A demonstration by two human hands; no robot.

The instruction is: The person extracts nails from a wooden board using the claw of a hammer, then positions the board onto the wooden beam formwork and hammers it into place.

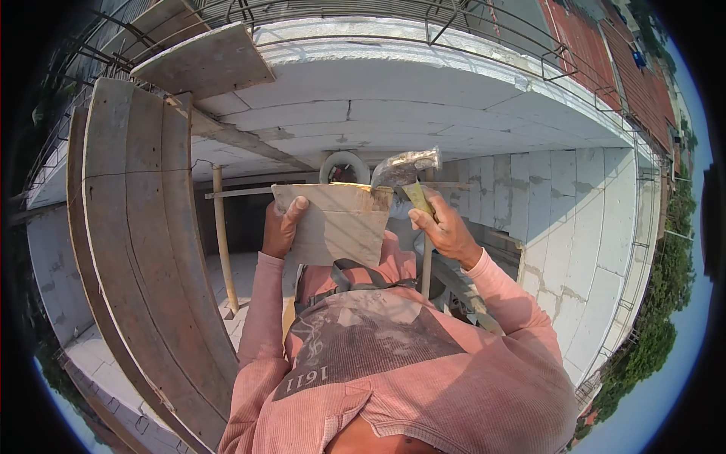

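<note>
My left hand [283,225] grips the left edge of a short, weathered board [333,223], thumb lying on its face. The board is held up in front of my body, and its top edge and upper right corner look rough and splintered. In my right hand [448,231] is a hammer [406,164], the fingers closed round its yellow-green handle. The grey metal head sits just above the board's upper right corner; I cannot tell whether they touch.
Long wooden planks [144,250] stand at the left, with a wooden post [224,242] beside them. Pale block walls [560,219] enclose the space ahead and right. Steel rebar [454,23] runs along the wall top, near a loose board [204,64]. A whitish ring-shaped object [333,160] lies beyond the held board.
</note>
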